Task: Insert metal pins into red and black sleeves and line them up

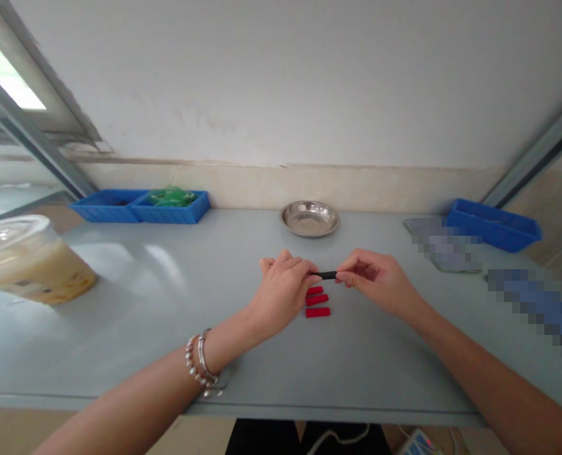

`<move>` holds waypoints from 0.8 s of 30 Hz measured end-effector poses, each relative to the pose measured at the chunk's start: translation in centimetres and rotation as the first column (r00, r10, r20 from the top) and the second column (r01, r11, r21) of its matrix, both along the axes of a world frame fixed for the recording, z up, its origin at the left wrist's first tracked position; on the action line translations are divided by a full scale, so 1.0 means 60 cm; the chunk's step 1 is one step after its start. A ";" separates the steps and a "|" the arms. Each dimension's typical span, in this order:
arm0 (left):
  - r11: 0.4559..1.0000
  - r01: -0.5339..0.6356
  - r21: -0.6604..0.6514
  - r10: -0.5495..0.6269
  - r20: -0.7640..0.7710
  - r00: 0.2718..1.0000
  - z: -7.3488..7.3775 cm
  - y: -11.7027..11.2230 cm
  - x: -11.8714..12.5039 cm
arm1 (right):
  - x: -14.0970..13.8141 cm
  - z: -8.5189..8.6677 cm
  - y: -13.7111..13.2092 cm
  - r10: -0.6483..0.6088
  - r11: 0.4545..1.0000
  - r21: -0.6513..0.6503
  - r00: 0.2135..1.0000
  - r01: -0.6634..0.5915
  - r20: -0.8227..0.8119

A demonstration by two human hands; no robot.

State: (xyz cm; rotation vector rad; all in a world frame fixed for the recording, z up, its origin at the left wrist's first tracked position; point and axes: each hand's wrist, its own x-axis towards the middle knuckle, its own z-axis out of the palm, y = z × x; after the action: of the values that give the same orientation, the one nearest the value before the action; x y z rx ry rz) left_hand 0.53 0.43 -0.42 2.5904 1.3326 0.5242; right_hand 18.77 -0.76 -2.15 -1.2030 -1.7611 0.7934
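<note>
— Where is the black piece?
— Above the worktop, bridging the two hands. Its long axis runs left to right, with the left hand pinching its left end and the right hand its right.
— Which hand is closer to the three red pieces?
— The left. They lie just on the near side of the black piece, stacked near to far, roughly parallel to it; the left hand seems to cover some of their left ends.
— Anything in the way?
— Nothing between the hands. The metal dish sits beyond them, toward the wall; the drink cup is well apart, far left.
</note>
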 end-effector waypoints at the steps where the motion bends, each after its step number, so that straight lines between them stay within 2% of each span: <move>1: 1.000 -0.003 -0.018 0.003 0.005 1.000 0.002 0.000 0.001 | 0.001 0.000 0.000 -0.009 1.000 0.019 1.000 0.008 0.025; 8: 0.978 0.007 -0.209 0.003 0.047 0.999 0.007 0.010 -0.002 | 0.006 0.001 -0.001 -0.025 0.996 0.093 0.986 0.009 0.165; 12: 0.898 0.101 -0.429 -0.047 0.135 0.990 0.005 0.024 -0.011 | 0.014 0.009 -0.003 -0.056 0.987 0.162 0.976 0.022 0.208; 14: 0.876 0.121 -0.467 -0.061 0.142 0.988 0.008 0.028 -0.014 | 0.019 0.013 -0.004 -0.105 0.977 0.203 0.969 0.059 0.222; 16: 0.922 0.057 -0.383 -0.025 0.087 0.996 0.012 0.029 -0.016 | 0.024 0.016 -0.002 -0.173 0.963 0.247 0.951 0.108 0.258; 19: 0.987 -0.079 -0.137 0.078 -0.010 0.997 0.011 0.027 -0.016 | 0.027 0.013 0.003 -0.255 0.949 0.269 0.906 0.166 0.339; 21: 0.994 -0.108 -0.023 0.107 -0.056 0.993 0.005 0.026 -0.016 | 0.026 0.008 0.007 -0.269 0.952 0.245 0.883 0.184 0.384; 24: 0.996 -0.087 0.023 0.089 -0.126 0.988 -0.004 0.027 -0.016 | 0.024 0.000 0.013 -0.254 0.963 0.203 0.861 0.179 0.441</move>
State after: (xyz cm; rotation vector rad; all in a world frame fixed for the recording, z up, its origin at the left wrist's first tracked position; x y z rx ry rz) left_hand -0.46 2.02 -0.66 2.6282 1.4946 0.3910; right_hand 20.20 0.02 -2.12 -1.5417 -1.9717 0.2325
